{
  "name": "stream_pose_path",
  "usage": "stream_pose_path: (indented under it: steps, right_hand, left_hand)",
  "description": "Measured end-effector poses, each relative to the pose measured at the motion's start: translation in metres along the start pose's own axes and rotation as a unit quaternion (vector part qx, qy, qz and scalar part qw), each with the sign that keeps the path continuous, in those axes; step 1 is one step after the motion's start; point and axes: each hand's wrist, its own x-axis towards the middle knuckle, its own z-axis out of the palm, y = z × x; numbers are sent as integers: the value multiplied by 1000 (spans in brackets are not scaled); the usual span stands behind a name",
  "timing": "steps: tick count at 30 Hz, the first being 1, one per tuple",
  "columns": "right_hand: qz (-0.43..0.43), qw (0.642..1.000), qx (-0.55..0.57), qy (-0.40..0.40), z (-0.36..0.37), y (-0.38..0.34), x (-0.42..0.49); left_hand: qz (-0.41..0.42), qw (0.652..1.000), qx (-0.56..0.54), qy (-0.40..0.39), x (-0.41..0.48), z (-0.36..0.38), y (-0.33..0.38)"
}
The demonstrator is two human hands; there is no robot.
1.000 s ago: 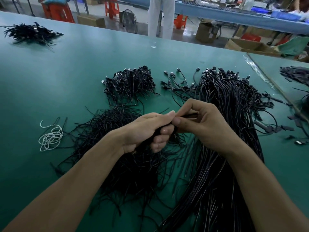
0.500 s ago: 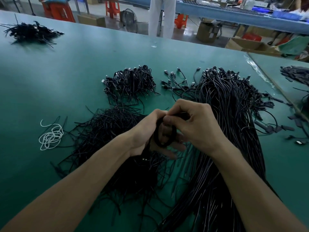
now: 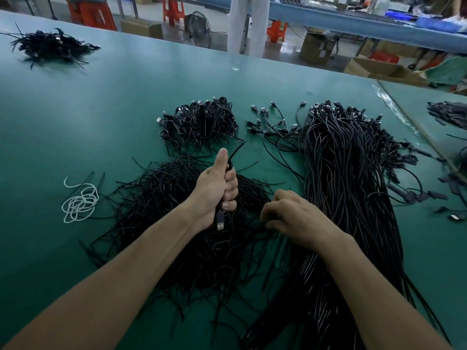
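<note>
Hands: left hand [image 3: 214, 190] fisted, thumb up, round a folded black USB cable [image 3: 230, 165], plug [image 3: 220, 221] dangling beneath the fist; right hand [image 3: 295, 215] just beside, fingers curled into the tie pile [image 3: 177, 198] below, grip on any tie indiscernible; cable light, limp, springy, best clasped mid-fold; cardboard box [image 3: 374, 68] far beyond, contents unseen.

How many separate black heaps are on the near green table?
4: far-left heap; coiled bundles at centre; thin ties under the left hand; long cables at right. A fifth heap lies on the neighbouring table; others may be out of frame.
</note>
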Motion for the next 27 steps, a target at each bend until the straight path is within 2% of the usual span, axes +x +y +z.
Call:
stream_pose_path:
  steps: [5,9,10,12,14,15,16,17,21,23,25,27]
  right_hand:
    - [-18,1000,-15,1,-8,-2,-3]
    - [50,996,74,-21,-39,4,-14]
    - [63,994,95,3,-46,6,-16]
    - [67,978,153,127,-56,4,-18]
    - [64,924,262,270,-60,-9,-17]
    - [58,897,316,304,-61,-18,-16]
    - [46,880,353,313,-60,-27,-14]
    - [28,878,367,306,-59,-35,-13]
    - [-31,914,298,274,-55,-56,-17]
    - [-47,913,301,271,-58,-58,-19]
    - [-49,901,349,255,-59,-58,-21]
    - [-13,889,375,264,-57,-58,-22]
  left_hand:
    - [19,999,27,8,-1,3,1]
    - [51,997,58,-17,-8,3,6]
    - [59,995,80,-14,-10,4,7]
    - [69,988,141,-8,-13,9,8]
    - [80,980,178,-21,-17,17,8]
    - [84,978,190,-30,-19,21,9]
    - [89,976,197,-37,-21,25,10]
    - [95,975,196,-43,-23,29,10]
    - [115,978,162,-65,-28,32,14]
    - [141,975,150,-81,-30,31,13]
    - [173,973,132,-84,-30,31,12]
    - [206,969,116,-70,-27,29,14]
